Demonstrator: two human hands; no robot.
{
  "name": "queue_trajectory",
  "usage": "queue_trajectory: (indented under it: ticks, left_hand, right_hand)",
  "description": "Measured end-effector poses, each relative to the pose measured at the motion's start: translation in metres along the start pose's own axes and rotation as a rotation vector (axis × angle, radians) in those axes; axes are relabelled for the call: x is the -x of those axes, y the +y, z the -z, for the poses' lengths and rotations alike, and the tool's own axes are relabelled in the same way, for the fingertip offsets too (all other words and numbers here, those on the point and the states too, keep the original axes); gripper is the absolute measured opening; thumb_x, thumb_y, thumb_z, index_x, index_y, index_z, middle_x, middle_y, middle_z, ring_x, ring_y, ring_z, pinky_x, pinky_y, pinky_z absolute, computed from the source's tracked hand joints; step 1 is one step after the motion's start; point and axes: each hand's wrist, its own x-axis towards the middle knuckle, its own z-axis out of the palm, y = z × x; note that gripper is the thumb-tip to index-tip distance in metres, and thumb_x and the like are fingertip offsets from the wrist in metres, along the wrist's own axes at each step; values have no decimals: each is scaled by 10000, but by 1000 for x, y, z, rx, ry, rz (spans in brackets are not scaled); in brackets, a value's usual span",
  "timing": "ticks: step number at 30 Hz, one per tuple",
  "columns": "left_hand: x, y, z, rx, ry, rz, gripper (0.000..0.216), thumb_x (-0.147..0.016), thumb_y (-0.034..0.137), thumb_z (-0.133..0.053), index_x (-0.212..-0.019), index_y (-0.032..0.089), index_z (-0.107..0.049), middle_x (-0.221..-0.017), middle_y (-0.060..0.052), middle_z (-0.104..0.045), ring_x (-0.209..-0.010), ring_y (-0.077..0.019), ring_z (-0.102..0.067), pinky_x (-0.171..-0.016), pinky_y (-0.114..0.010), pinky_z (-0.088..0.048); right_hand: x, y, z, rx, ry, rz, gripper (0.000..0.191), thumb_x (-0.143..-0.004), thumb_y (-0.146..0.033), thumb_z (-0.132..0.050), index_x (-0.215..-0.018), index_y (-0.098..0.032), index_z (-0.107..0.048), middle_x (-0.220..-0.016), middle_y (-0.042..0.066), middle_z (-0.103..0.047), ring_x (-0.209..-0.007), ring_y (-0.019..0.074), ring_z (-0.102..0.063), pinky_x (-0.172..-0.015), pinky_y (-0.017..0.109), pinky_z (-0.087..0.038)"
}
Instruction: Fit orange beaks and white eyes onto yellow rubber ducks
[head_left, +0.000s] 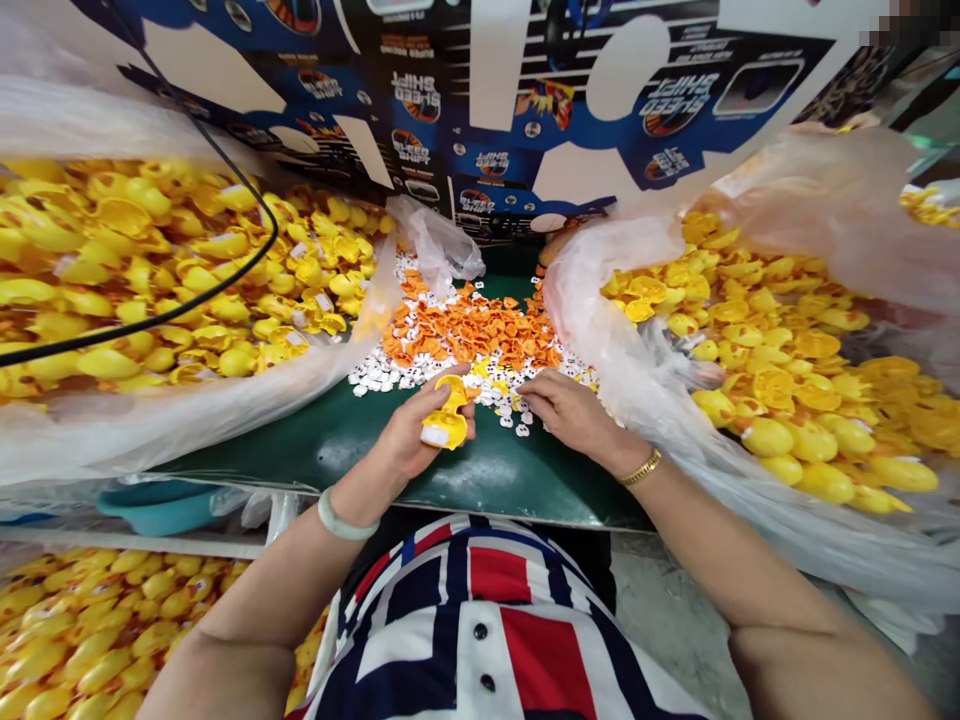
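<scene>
While clamping a yellow rubber duck body low over a dark green counter, left grip closed firmly round it, right grip curled narrow among the pieces, any catch hidden.

Right below: small white plastic eye pieces and orange plastic duck bills, spread thin across the counter, each lying open to the fingertips, all within reach of both hands! Plump clear plastic bags of yellow rubber ducks banked to either side, leaving the middle free for handwork.
</scene>
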Motion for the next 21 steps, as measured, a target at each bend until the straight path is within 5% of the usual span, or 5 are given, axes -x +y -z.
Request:
queue_trajectory:
  ticks: [6,11,16,21]
  left_hand:
    - [-32,12,-6,56,5,-58,441,-763,401,-683,-1126,173,-575,-724,-45,-646,-573,-193,-626,-503,-280,-474]
    - [-42,6,0,113,113,-68,394,-784,417,-672,-1067,151,-603,-684,-44,-643,-609,-190,-639,-556,-286,-518]
    - [-41,1,6,106,169,-86,417,-808,455,-674,-1081,144,-626,-692,-36,-643,-608,-171,-643,-567,-268,-526]
    - [-43,-3,6,173,283,-110,374,-809,447,-694,-1032,152,-642,-757,-32,-663,-637,-164,-659,-566,-256,-523]
  right_hand:
    - [-36,-8,-5,348,-243,37,228,-966,-221,-497,-996,-216,-723,-941,71,-638,-903,204,-574,-672,281,-388]
    - [-41,-13,-4,417,-346,67,258,-981,-253,-455,-963,-211,-709,-945,74,-637,-900,203,-566,-629,286,-340]
    - [-36,-2,-8,295,-266,65,219,-959,-231,-463,-975,-220,-681,-979,42,-630,-874,176,-583,-631,272,-362]
    - [-26,-1,-17,118,-14,33,184,-949,-211,-480,-977,-194,-660,-1009,53,-612,-843,157,-602,-692,264,-436]
